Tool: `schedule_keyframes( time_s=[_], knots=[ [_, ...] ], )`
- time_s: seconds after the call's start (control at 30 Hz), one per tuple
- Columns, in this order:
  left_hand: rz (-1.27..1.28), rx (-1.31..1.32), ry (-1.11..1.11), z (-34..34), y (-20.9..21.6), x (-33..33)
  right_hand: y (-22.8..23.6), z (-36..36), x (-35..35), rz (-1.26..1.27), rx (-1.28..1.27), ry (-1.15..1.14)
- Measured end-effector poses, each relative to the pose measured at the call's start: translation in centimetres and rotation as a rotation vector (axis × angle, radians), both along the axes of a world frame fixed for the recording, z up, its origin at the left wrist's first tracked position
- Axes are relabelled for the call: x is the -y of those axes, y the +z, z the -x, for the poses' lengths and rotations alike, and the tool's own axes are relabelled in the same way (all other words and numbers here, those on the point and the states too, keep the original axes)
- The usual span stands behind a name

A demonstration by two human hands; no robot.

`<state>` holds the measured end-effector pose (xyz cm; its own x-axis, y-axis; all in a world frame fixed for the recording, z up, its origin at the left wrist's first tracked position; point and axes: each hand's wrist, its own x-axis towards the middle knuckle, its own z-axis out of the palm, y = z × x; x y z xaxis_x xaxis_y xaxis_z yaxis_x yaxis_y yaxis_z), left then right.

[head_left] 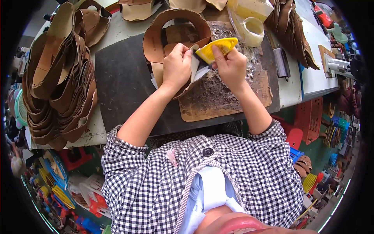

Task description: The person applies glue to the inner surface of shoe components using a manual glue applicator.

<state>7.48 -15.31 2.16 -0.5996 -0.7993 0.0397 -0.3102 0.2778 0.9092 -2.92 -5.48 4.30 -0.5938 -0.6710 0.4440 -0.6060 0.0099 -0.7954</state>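
The left hand (178,66) is closed in a pinch, thumb against bent fingers, on the near edge of a brown upper (154,45), a looped shoe or boot piece with tan lining. The piece rises beyond that grip and curves round to its left, standing on the black mat (120,72) and lapping the glue-crusted board (226,111). The right hand (230,65) is wrapped round a yellow hand tool (218,46), thumb laid along the handle and no gap left in the grip. Its dark working end points left, toward the pale lining flap (194,62) just beside the left fingertips; whether it is a bristle or a blade, and whether it touches, I cannot tell.

To do this well, I would pinch close to the spot being worked, so the thin layer cannot buckle, and hold the left fingertips out of the tool's path. Light, short strokes running away from the left grip should suit limp material; pressing across the fold could crease it or catch its edge. Turning the piece under the tool is probably steadier than stretching the right arm. The translucent glue pot (254,33), beyond the right grip, needs elbow clearance on the worktop (291,93).
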Motion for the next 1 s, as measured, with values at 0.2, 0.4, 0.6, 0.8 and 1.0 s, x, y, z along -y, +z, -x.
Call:
schedule_keyframes(
  time_s=[0.2,0.4,0.6,0.8,1.0],
  knots=[
    [0.141,-0.145,-0.237,-0.8,-0.4,0.3,-0.4,0.6,-0.6,0.1,-0.411,0.043],
    [0.512,-0.217,-0.45,-0.9,-0.9,1.3,-1.4,1.0,-1.0,0.126,-0.153,0.031],
    [0.203,-0.149,-0.281,-0.9,-0.6,1.2,-2.3,2.1,-2.4,0.155,0.377,0.213],
    [0.126,-0.144,-0.26,-0.9,-0.5,1.1,-2.8,2.8,-1.6,0.095,0.097,0.234],
    [0.049,-0.128,-0.229,-1.1,-0.4,1.0,-2.4,2.8,-1.1,0.08,0.361,0.243]
  ],
)
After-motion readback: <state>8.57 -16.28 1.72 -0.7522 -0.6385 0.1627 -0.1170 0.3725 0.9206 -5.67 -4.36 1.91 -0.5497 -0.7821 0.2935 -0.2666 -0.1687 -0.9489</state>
